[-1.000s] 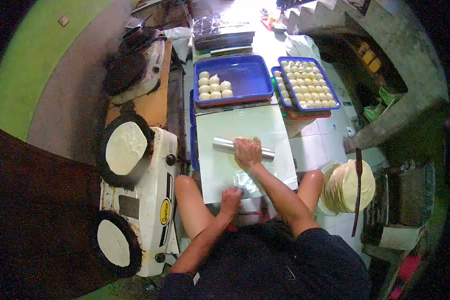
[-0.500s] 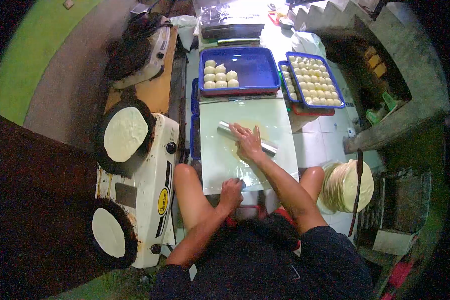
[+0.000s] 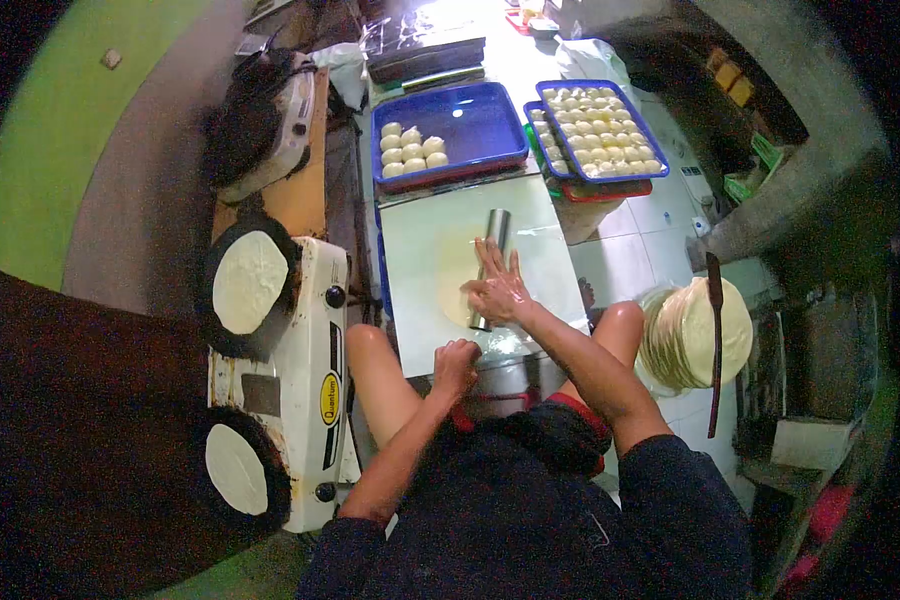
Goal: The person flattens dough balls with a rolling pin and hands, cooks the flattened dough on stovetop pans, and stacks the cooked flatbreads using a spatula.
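Spread over a metal rolling pin (image 3: 499,228), my right hand (image 3: 500,292) presses it with the fingers apart. Under and beside the pin lies a thin, pale yellow dough sheet (image 3: 454,275), partly hidden by the hand. The sheet is on a glossy white board (image 3: 410,235) in front of my knees. My left hand (image 3: 457,365) is closed at the board's near edge; whatever its fingers hold, if anything, is hidden.
Behind the board stands a blue tray (image 3: 480,122) with several dough balls (image 3: 413,143). A fuller blue tray (image 3: 650,168) is stacked to its right. Flatbreads lie on two black pans (image 3: 220,335) on the left stove (image 3: 315,300). A flatbread stack (image 3: 705,330) stands right, a dark stick (image 3: 715,350) before it.
The rolling pin has turned from slanting across the board to nearly lengthwise, with my right hand still on it. More of the dough sheet shows on its left. The view has shifted slightly.
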{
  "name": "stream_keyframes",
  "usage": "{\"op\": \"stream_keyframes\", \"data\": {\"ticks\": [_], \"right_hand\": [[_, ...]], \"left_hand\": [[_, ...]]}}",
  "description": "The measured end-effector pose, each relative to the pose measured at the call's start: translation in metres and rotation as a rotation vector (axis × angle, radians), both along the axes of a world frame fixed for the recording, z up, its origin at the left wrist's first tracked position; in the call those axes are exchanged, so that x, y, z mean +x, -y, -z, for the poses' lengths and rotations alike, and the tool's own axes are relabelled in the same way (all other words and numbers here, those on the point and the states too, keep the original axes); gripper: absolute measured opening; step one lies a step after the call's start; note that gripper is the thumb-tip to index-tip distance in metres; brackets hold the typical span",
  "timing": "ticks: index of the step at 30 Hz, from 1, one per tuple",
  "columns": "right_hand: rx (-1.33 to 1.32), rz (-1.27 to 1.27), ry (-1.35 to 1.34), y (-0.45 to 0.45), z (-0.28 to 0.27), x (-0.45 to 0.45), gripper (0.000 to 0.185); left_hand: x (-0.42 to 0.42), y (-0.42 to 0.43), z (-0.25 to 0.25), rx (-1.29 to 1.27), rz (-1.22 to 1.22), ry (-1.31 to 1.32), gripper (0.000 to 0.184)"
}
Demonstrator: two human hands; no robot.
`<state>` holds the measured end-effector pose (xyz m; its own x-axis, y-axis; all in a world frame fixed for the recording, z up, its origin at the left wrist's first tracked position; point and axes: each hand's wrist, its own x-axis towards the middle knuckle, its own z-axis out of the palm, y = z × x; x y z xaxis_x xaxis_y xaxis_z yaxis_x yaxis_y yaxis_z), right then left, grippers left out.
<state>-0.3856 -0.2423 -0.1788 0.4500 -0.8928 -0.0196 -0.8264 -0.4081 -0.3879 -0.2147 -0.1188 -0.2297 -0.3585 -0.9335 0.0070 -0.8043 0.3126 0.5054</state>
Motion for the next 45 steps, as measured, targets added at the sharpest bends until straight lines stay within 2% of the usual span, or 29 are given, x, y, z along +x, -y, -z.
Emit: {"op": "stream_keyframes", "data": {"ticks": [1,2,5,6,9,10,14,19,20,23,26,28,29,30,32,33,34,35,36,37,38,39,41,43,44,45], "right_hand": [[0.003,0.021,0.016,0.001,0.002,-0.004,0.04],[0.056,0.033,-0.01,0.005,0.004,-0.008,0.055],[0.034,0.099,0.127,0.014,0.019,-0.013,0.071],[-0.052,0.096,0.044,0.015,0.02,-0.015,0.079],[0.023,0.056,-0.033,0.018,0.0,-0.017,0.076],[-0.145,0.084,-0.056,0.021,0.014,-0.013,0.076],[-0.344,0.062,0.037,0.042,0.035,-0.005,0.067],[-0.425,0.008,0.133,0.074,0.039,0.007,0.06],[-0.408,-0.006,0.147,0.082,0.04,0.013,0.061],[-0.471,-0.026,0.18,0.122,0.046,0.026,0.066],[-0.615,0.028,0.26,0.142,0.004,0.017,0.07],[-0.62,0.116,0.293,0.122,-0.045,-0.034,0.066],[-0.642,0.178,0.375,0.111,-0.038,-0.068,0.066],[-0.551,0.265,0.422,0.078,-0.062,-0.114,0.059],[-0.558,0.547,0.269,0.013,-0.06,-0.209,0.059],[-0.533,0.676,0.095,-0.03,-0.064,-0.255,0.061],[-0.452,0.737,0.285,-0.073,-0.052,-0.308,0.068],[-0.191,0.856,0.328,-0.116,-0.089,-0.321,0.077],[-0.32,1.055,-0.166,-0.178,-0.037,-0.372,0.08],[-0.278,1.117,-0.218,-0.225,-0.039,-0.385,0.079],[-0.227,1.214,-0.125,-0.265,-0.019,-0.402,0.083],[-0.15,1.29,-0.121,-0.277,-0.021,-0.394,0.084],[0.029,1.428,-0.12,-0.303,-0.031,-0.373,0.086],[0.033,1.416,-0.06,-0.299,-0.021,-0.37,0.085],[0.037,1.359,-0.116,-0.296,-0.023,-0.373,0.079],[0.06,1.353,-0.056,-0.291,-0.034,-0.369,0.076]], "left_hand": [[-0.001,0.0,-0.006,-0.007,0.0,-0.022,0.023],[-0.001,0.0,-0.004,0.002,-0.006,-0.051,0.022],[-0.001,0.0,-0.003,0.011,-0.018,-0.1,0.02],[-0.002,-0.001,-0.006,0.002,-0.016,-0.093,0.019],[-0.003,0.004,-0.019,0.06,-0.035,-0.179,0.019],[-0.005,0.002,-0.017,0.054,-0.054,-0.186,0.021],[-0.004,0.003,-0.016,0.084,-0.044,-0.149,0.025],[-0.003,0.006,-0.02,0.11,-0.027,-0.195,0.025],[-0.001,0.012,-0.029,0.19,0.01,-0.138,0.018],[-0.001,0.026,-0.04,0.018,0.06,-0.191,0.015],[0.003,0.071,-0.012,-0.123,0.149,-0.05,0.037],[-0.012,0.117,-0.011,-0.211,0.221,0.06,0.06],[-0.02,0.139,-0.002,-0.133,0.281,0.153,0.071],[-0.031,0.155,-0.009,-0.115,0.324,0.253,0.07],[-0.04,0.183,-0.01,-0.091,0.374,0.28,0.07],[-0.039,0.191,-0.01,-0.072,0.4,0.299,0.071],[-0.033,0.199,-0.004,-0.079,0.322,0.275,0.071],[-0.026,0.204,0.005,-0.088,0.243,0.256,0.071],[-0.022,0.205,0.01,-0.134,0.151,0.248,0.071],[-0.028,0.196,0.01,-0.131,0.089,0.262,0.071],[-0.037,0.185,0.01,-0.134,0.031,0.276,0.071],[-0.049,0.179,0.01,-0.142,-0.02,0.293,0.071],[-0.083,0.169,0.016,-0.144,0.084,0.317,0.073],[-0.109,0.157,0.011,-0.153,0.139,0.182,0.073],[-0.11,0.158,0.006,-0.129,0.139,0.215,0.073],[-0.105,0.159,0.002,-0.101,0.136,0.251,0.073]]}}
